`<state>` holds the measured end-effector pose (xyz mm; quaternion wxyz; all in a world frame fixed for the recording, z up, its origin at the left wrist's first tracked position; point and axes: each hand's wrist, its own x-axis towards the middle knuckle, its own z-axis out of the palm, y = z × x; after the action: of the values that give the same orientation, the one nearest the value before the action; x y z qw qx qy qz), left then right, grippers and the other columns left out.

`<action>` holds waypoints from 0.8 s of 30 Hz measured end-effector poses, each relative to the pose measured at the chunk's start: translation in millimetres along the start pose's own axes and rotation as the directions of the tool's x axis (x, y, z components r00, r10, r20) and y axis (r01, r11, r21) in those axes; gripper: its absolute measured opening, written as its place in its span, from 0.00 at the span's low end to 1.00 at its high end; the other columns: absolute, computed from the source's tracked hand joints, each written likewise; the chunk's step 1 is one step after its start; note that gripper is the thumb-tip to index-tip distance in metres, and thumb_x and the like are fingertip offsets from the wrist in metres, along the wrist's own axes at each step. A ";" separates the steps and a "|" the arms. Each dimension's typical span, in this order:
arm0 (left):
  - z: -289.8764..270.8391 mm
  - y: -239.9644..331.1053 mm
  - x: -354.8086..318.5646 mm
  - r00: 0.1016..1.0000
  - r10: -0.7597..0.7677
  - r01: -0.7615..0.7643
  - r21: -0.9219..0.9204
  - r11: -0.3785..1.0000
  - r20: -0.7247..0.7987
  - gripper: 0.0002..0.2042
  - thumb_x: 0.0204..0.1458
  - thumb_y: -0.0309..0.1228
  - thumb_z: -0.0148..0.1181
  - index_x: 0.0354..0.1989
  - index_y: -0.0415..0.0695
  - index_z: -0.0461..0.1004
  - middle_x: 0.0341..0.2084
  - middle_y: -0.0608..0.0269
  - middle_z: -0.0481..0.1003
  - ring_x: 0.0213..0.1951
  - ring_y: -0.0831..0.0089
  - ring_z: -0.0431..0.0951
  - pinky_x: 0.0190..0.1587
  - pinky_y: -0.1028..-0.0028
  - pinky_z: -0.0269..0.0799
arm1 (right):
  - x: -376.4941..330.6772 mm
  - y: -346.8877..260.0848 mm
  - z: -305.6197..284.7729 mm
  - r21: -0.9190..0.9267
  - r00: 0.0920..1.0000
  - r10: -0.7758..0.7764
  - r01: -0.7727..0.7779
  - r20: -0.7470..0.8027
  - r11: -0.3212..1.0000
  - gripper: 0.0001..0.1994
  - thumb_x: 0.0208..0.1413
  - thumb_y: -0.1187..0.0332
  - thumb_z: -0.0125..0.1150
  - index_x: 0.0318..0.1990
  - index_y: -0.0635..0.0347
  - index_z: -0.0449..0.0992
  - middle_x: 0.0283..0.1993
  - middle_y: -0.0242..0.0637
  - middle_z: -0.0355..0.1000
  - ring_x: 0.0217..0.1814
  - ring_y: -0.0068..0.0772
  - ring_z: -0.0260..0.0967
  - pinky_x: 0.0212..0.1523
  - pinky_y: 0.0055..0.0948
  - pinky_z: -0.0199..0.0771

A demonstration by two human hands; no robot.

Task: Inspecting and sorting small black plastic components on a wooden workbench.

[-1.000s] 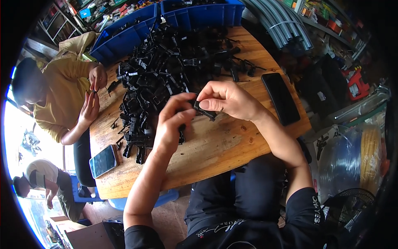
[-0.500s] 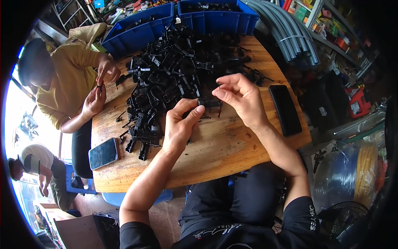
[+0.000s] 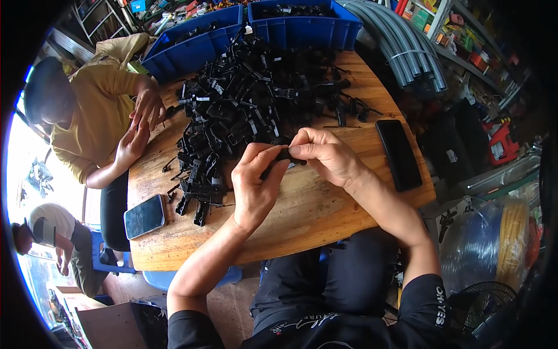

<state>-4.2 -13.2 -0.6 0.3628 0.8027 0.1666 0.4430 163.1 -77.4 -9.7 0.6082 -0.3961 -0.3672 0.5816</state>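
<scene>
Between my hands, at the near right edge of the heap, is a small black plastic part point(image 3: 297, 156), partly covered by my fingers. My left hand point(image 3: 256, 180) grips it between thumb and forefinger. My right hand point(image 3: 330, 154) is closed in a pinch at the part's upper end, its fingertips close to those of the left; whether something tiny sits in that pinch cannot be made out. A big heap of similar black plastic parts point(image 3: 232, 110) covers the middle and far left of the wooden table point(image 3: 314, 203).
Two blue bins point(image 3: 308, 30) of black parts stand at the far edge. One phone point(image 3: 145, 216) lies at the left, another phone point(image 3: 399, 154) at the right. Across the left side a person in yellow point(image 3: 102, 107) handles something small. Grey hoses point(image 3: 401, 49) lie beyond the right edge.
My right hand has come down and left, from apart with fingers loosely curled to pinching at the part. The left hand has shifted slightly. The co-worker's hands have moved closer together.
</scene>
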 end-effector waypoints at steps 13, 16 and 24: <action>-0.6 -1.1 -0.8 0.999 -0.045 0.045 -0.044 0.998 0.002 0.10 0.43 0.17 0.60 0.36 0.36 0.74 0.29 0.62 0.72 0.25 0.78 0.72 0.27 0.80 0.67 | -1.7 4.0 13.2 0.078 0.997 -0.028 0.034 -0.078 0.996 0.03 0.51 0.73 0.57 0.29 0.57 0.70 0.30 0.26 0.69 0.36 0.16 0.63 0.41 0.18 0.61; 0.4 -0.5 -1.6 0.999 -0.052 0.052 -0.027 0.998 -0.003 0.09 0.43 0.18 0.60 0.36 0.36 0.74 0.28 0.62 0.72 0.25 0.78 0.71 0.27 0.81 0.67 | -2.3 1.7 17.1 0.095 0.996 -0.060 0.066 -0.064 0.993 0.02 0.51 0.73 0.56 0.29 0.57 0.70 0.30 0.26 0.69 0.36 0.16 0.63 0.42 0.18 0.61; -14.7 -23.3 11.4 0.832 -0.541 0.507 -0.564 0.652 0.123 0.08 0.53 0.31 0.56 0.33 0.37 0.74 0.15 0.72 0.67 0.18 0.86 0.62 0.20 0.84 0.57 | -7.5 -7.5 17.0 -0.844 0.757 -0.516 0.524 0.402 0.111 0.29 0.43 0.69 0.67 0.55 0.60 0.63 0.51 0.40 0.64 0.47 0.37 0.66 0.48 0.31 0.69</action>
<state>-8.8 15.8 -5.8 0.6948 0.5593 0.2592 0.3704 150.4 -84.0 4.3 0.4296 -0.5106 -0.7446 0.0140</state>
